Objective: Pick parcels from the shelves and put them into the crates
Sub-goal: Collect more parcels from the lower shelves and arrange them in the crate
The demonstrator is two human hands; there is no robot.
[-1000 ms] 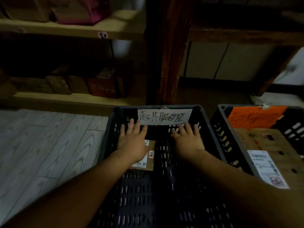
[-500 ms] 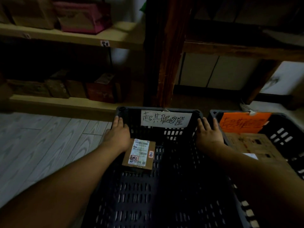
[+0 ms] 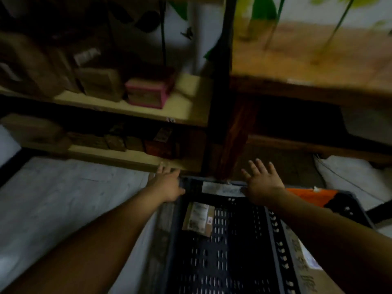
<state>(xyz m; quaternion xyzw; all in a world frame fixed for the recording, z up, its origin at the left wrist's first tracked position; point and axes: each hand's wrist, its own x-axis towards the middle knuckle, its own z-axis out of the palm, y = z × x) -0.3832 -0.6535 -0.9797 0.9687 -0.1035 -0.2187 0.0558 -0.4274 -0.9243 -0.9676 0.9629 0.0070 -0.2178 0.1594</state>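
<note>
- Head view: a small brown parcel (image 3: 198,219) with a white sticker lies flat on the floor of the black crate (image 3: 273,230), near its far-left corner. Its long axis runs away from the person, and neither hand touches it.
- The left hand (image 3: 167,183) hovers over that far-left corner with its fingers straight and its grip empty. The fingertips reach close to the front edge of the lower shelf (image 3: 118,159).
- The right hand (image 3: 263,183) hangs above the crate's far rim, just beside the white label (image 3: 222,188). It is palm down with the fingers spread, and its grip is empty too.
- A second crate (image 3: 350,206) with an orange tag stands just beside the first, on the right.
- This parcel looks delivered, so the next pick probably comes from the shelves.
- The brown parcels (image 3: 101,141) and a dark red box (image 3: 163,146) sit in a row along the lower shelf, ahead and to the left of both hands.
- The left hand is the nearer one, and the red box lies just beyond its fingertips.
- The pink box (image 3: 146,96) on the upper shelf (image 3: 186,107) sits higher and farther off.
</note>
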